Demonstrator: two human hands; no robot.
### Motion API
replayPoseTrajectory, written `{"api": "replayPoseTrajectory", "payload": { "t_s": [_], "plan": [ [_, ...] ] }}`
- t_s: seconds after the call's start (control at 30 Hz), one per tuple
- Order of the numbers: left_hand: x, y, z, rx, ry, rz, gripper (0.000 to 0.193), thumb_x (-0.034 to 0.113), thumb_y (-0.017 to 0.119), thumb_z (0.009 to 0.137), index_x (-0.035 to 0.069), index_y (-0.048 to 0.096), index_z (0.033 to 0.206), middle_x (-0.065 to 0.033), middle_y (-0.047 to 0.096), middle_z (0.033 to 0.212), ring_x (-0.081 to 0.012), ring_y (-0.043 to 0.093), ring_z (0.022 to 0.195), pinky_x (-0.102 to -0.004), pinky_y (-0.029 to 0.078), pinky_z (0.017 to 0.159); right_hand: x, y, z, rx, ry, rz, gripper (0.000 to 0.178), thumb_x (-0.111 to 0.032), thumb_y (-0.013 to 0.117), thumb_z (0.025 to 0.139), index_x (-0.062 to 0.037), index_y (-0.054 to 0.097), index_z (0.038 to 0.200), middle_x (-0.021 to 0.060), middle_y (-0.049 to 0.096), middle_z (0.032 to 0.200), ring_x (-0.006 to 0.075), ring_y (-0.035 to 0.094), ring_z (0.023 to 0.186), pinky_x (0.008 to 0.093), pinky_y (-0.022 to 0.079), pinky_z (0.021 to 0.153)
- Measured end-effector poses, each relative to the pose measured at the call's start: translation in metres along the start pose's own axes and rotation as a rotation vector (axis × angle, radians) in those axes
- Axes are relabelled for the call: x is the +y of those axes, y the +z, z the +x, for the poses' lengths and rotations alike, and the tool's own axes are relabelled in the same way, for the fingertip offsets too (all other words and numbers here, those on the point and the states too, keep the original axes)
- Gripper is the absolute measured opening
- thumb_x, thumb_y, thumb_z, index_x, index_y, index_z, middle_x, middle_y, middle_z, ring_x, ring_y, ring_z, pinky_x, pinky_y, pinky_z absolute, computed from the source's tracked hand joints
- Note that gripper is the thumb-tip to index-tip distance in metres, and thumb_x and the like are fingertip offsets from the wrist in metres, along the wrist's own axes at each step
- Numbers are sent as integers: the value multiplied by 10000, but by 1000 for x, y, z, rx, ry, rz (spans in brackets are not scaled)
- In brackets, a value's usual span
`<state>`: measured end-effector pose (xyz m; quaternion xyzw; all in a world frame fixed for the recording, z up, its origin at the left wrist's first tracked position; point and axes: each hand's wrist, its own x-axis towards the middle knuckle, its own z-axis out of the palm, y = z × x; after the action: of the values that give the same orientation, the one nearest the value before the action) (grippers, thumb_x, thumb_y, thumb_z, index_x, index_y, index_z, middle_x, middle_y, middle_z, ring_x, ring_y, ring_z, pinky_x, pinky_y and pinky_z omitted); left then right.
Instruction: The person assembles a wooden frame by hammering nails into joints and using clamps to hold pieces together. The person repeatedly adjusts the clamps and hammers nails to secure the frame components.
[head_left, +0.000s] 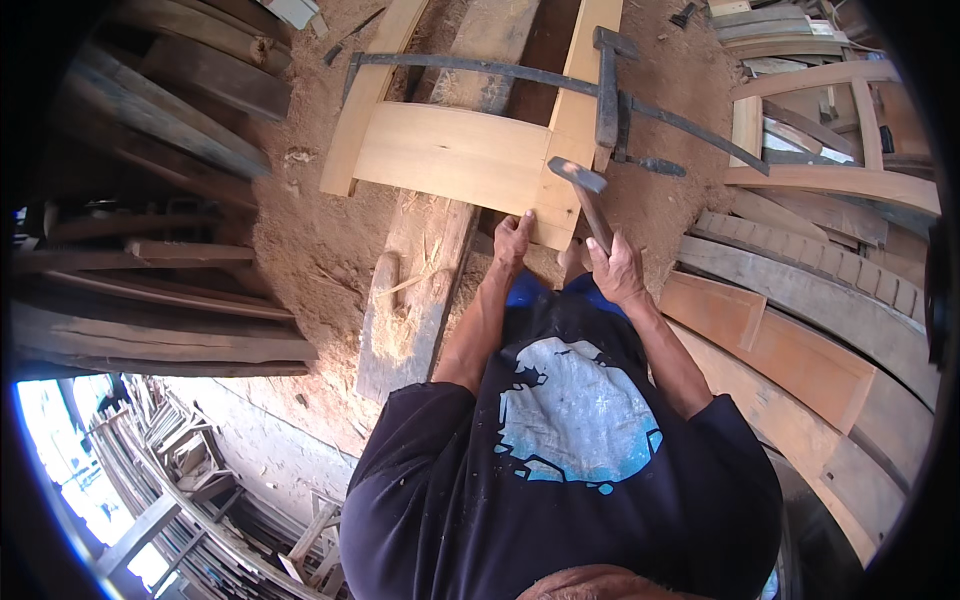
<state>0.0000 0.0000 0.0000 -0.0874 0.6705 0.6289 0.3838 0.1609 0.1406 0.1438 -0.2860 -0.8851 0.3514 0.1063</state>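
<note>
Dark shirt cloth (425, 480) lies nearest, at six o'clock. Toward twelve, on a shaving-strewn plank (395, 345), sits the wooden frame (450, 150); its crosspiece already meets both rails, so assembly looks well along, though I cannot tell whether the joints are tight. The left hand (512, 240) grips its near end; the right hand (620, 270) clasps a hammer (580, 177). A bar clamp (607, 100) spans the frame, crowding hammer room at one o'clock. Timber (160, 335) flanks nine o'clock, boards (800, 260) three.

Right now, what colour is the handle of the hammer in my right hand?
The hammer handle is brown; it shows best in the head view.
</note>
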Motion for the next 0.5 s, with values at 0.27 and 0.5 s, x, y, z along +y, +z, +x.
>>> {"api": "replayPoseTrajectory", "payload": {
  "t_s": [0.27, 0.5],
  "plan": [
    [5, 2, 4, -21, 37, -11, 375, 370, 728, 938, 3, 666, 900, -9, 637, 792, -91, 515, 709, -283, 438, 650, -13, -2, 13, -109, 63, -66, 367, -365, 600, 975, -15, 529, 1058, 282, 671, 839, 495, 662, 827, 576, 514, 737],
    [7, 9, 7, 5, 22, 55, 395, 386, 727, 932, -4, 675, 911, -20, 644, 791, -97, 530, 707, -287, 441, 634, 16, 14, 7, -202, 94, -205, 361, -370, 581, 982, -20, 527, 1056, 287, 671, 844, 505, 654, 827, 578, 513, 757]
  ]
}}
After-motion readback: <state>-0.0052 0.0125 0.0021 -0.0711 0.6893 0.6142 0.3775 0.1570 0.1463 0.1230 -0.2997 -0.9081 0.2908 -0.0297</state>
